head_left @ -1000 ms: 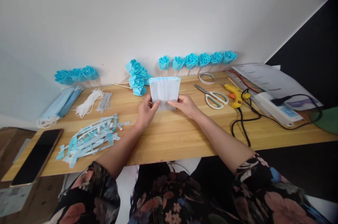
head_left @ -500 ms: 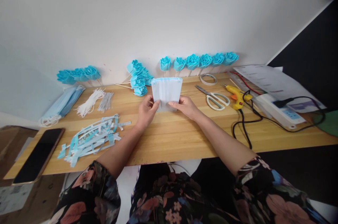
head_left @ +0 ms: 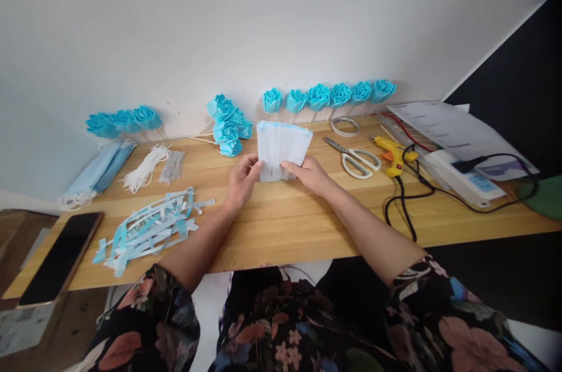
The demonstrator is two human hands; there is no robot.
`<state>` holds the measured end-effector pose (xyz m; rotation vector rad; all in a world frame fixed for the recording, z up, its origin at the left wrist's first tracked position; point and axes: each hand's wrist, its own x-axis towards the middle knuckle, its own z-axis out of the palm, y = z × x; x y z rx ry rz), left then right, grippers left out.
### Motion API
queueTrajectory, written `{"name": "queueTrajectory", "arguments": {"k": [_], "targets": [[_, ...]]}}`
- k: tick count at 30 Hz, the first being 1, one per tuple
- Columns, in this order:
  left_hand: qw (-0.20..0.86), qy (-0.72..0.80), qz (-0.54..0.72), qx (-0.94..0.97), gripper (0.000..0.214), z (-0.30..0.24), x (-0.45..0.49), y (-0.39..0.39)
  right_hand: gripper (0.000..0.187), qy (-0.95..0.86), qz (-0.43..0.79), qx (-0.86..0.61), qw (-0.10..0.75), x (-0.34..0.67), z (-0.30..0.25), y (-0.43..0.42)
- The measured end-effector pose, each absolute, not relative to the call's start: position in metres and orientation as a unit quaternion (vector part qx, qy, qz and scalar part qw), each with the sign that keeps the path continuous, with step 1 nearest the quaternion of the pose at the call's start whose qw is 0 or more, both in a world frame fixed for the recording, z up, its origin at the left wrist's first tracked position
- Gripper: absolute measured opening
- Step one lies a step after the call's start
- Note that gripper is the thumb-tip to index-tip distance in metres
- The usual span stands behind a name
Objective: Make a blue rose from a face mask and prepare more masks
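Note:
A pale blue pleated mask sheet [head_left: 281, 147] stands upright over the middle of the wooden table [head_left: 285, 226]. My left hand [head_left: 240, 182] pinches its lower left edge and my right hand [head_left: 308, 174] pinches its lower right edge. The sheet fans out wider at the top and leans a little to the right. Blue fabric roses [head_left: 230, 123] lie just behind it.
A row of blue roses on sticks [head_left: 329, 95] lines the wall. Scissors [head_left: 355, 157], a tape roll [head_left: 345, 126], a yellow glue gun [head_left: 394, 155] and a power strip [head_left: 465, 176] lie right. Cut strips [head_left: 151, 228], ear loops [head_left: 144, 168], masks [head_left: 99, 170] and a phone [head_left: 61, 258] lie left.
The sheet has spread wider at its top and tilted to the right. Both hands keep their hold on its lower edge.

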<state>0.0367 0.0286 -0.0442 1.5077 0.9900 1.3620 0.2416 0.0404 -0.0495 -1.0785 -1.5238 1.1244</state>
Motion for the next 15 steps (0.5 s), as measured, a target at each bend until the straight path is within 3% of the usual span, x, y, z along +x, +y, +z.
{"name": "queueTrajectory", "arguments": {"k": [6, 12, 15], "targets": [[0.424, 0.428, 0.585, 0.542, 0.036, -0.047, 0.031, 0.035, 0.044, -0.557, 0.452, -0.449, 0.533, 0.241, -0.043, 0.041], [0.453, 0.432, 0.568, 0.535, 0.043, -0.054, 0.031, 0.04, 0.04, -0.627, 0.455, -0.47, 0.423, 0.242, -0.053, 0.042], [0.487, 0.395, 0.541, 0.561, 0.051, -0.05, 0.036, 0.037, 0.04, -0.639, 0.448, -0.469, 0.413, 0.242, -0.057, 0.044]]}}
